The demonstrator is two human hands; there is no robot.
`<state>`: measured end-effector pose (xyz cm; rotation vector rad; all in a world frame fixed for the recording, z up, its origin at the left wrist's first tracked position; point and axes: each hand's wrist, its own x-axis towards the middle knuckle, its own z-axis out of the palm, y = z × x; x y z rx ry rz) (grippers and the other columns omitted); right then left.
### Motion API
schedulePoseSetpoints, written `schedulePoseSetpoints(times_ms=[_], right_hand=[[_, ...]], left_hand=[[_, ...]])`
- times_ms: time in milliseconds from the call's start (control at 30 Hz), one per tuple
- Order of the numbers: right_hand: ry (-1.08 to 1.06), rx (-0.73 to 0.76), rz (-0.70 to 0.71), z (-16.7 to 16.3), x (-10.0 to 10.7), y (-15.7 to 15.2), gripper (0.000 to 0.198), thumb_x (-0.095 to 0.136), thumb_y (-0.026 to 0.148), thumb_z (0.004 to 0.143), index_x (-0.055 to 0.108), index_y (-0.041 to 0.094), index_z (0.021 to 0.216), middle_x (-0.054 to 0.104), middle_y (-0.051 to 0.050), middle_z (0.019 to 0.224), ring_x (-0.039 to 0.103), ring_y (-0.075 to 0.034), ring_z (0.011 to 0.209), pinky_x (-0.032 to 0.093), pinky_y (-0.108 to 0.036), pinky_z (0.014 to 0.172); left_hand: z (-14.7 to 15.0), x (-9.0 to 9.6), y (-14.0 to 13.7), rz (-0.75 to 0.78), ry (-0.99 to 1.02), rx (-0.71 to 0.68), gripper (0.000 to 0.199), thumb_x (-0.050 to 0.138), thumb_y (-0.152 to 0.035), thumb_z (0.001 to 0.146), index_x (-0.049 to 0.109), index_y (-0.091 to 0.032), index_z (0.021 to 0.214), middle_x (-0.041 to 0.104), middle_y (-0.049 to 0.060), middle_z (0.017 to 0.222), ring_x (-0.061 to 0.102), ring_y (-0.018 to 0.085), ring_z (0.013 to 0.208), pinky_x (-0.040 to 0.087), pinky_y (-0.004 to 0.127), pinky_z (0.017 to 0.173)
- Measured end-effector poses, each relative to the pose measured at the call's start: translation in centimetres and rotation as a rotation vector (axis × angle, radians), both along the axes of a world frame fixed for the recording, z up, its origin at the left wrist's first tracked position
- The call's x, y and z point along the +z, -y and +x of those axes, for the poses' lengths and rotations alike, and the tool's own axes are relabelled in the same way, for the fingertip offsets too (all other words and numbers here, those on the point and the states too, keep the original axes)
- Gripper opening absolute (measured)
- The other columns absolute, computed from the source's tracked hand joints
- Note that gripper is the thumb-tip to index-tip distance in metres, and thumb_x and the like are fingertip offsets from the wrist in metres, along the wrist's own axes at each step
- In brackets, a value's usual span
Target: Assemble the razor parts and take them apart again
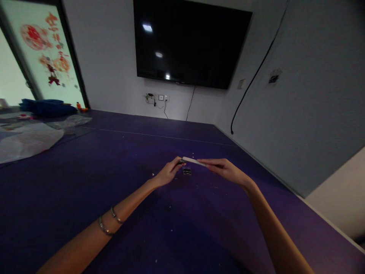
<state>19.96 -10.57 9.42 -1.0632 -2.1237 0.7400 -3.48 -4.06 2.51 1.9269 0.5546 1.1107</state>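
My left hand (168,172) is closed on a small dark piece (181,161) with bits of metal or green on it, too small to name. Between the fingers of my right hand (224,169) is a slim white stick-like tool (194,161), held nearly level. Its far end meets or lies just over the small dark piece; I cannot tell whether they touch. Right below the two hands, a small dark square part like a circuit board (187,171) lies on the purple surface (182,220). Two bracelets (106,227) circle my left forearm.
Tiny white specks are scattered on the purple surface. Clear plastic sheeting (31,140) and a dark blue cloth bundle (48,107) lie at the far left. A television (191,42) hangs on the back wall over sockets (161,97). A black cable (253,78) hangs along the right wall.
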Motion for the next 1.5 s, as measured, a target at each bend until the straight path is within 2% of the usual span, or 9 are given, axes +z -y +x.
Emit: schedulePoseSetpoints(times_ms=[233,333,433,567,667,833,1033,1267,1500], right_hand=[[0.01,-0.018,-0.035,0.2,0.0,-0.1,0.032,0.051,0.029,0.081,0.062,0.03,0.112,0.064,0.0,0.112,0.058,-0.019,0.099,0.045,-0.033,0.082],[0.051,0.014,-0.06,0.1,0.1,0.1,0.032,0.05,0.03,0.082,0.063,0.029,0.111,0.066,-0.001,0.107,0.059,-0.018,0.09,0.046,-0.029,0.074],[0.029,-0.017,-0.07,-0.3,-0.1,0.1,0.034,0.051,0.031,0.081,0.062,0.026,0.113,0.067,-0.001,0.085,0.056,-0.012,0.067,0.043,-0.022,0.056],[-0.187,-0.167,-0.103,-1.8,-1.2,-0.5,0.029,0.053,0.035,0.08,0.063,0.017,0.1,0.049,0.004,0.055,0.041,-0.006,0.043,0.03,-0.017,0.039],[-0.401,-0.168,-0.267,-3.8,-2.3,-0.6,0.025,0.055,0.039,0.078,0.057,0.017,0.088,0.046,0.006,0.057,0.038,-0.005,0.037,0.024,-0.016,0.031],[-0.787,-0.02,-0.618,-7.1,-3.2,0.6,0.02,0.055,0.037,0.078,0.047,0.019,0.085,0.047,0.007,0.056,0.028,-0.002,0.033,0.012,-0.013,0.029],[-1.035,0.049,-0.849,-9.9,-4.6,2.5,0.02,0.058,0.032,0.077,0.043,0.019,0.077,0.035,0.01,0.049,0.016,-0.001,0.035,0.006,-0.013,0.032],[-1.132,-0.043,-0.849,-11.3,-5.2,4.4,0.02,0.059,0.033,0.076,0.048,0.018,0.084,0.028,0.011,0.047,0.01,-0.001,0.038,0.003,-0.014,0.033],[-1.177,-0.129,-0.778,-11.5,-5.2,4.3,0.023,0.062,0.033,0.071,0.048,0.018,0.08,0.028,0.011,0.048,0.012,-0.001,0.038,0.003,-0.014,0.034]], left_hand=[[0.0,0.3,0.1,0.084,-0.033,0.038,0.02,0.044,-0.028,0.087,0.061,-0.018,0.092,0.054,0.002,0.079,0.05,0.012,0.072,0.038,0.021,0.071],[-0.1,0.0,-0.3,0.112,-0.006,0.021,0.022,0.044,-0.03,0.087,0.061,-0.017,0.092,0.054,0.003,0.086,0.052,0.013,0.076,0.039,0.022,0.073],[0.1,-0.5,-0.7,0.067,0.023,-0.024,0.022,0.043,-0.031,0.087,0.057,-0.015,0.091,0.056,0.007,0.093,0.056,0.013,0.078,0.042,0.023,0.072],[0.4,-1.0,-0.9,-0.122,0.064,-0.108,0.022,0.041,-0.037,0.088,0.044,-0.016,0.092,0.061,0.008,0.087,0.061,0.013,0.066,0.046,0.024,0.059],[0.6,-1.2,-1.0,-0.168,0.091,-0.103,0.025,0.042,-0.041,0.087,0.039,-0.017,0.091,0.061,0.004,0.076,0.061,0.012,0.057,0.045,0.022,0.05],[0.5,-0.7,-0.8,-0.194,0.084,-0.105,0.023,0.04,-0.039,0.087,0.037,-0.017,0.091,0.058,-0.001,0.065,0.058,0.012,0.05,0.043,0.021,0.045],[0.6,-0.1,-0.1,-0.18,0.039,-0.004,0.014,0.042,-0.03,0.084,0.042,-0.016,0.086,0.055,-0.003,0.061,0.051,0.008,0.046,0.039,0.02,0.046],[1.0,-0.9,-0.2,-0.113,0.011,0.098,0.01,0.039,-0.024,0.084,0.044,-0.016,0.082,0.051,-0.004,0.057,0.047,0.007,0.047,0.035,0.019,0.047],[1.2,-1.2,0.1,-0.168,-0.005,0.01,0.011,0.04,-0.028,0.085,0.043,-0.017,0.084,0.05,-0.004,0.059,0.046,0.007,0.047,0.035,0.02,0.047]])
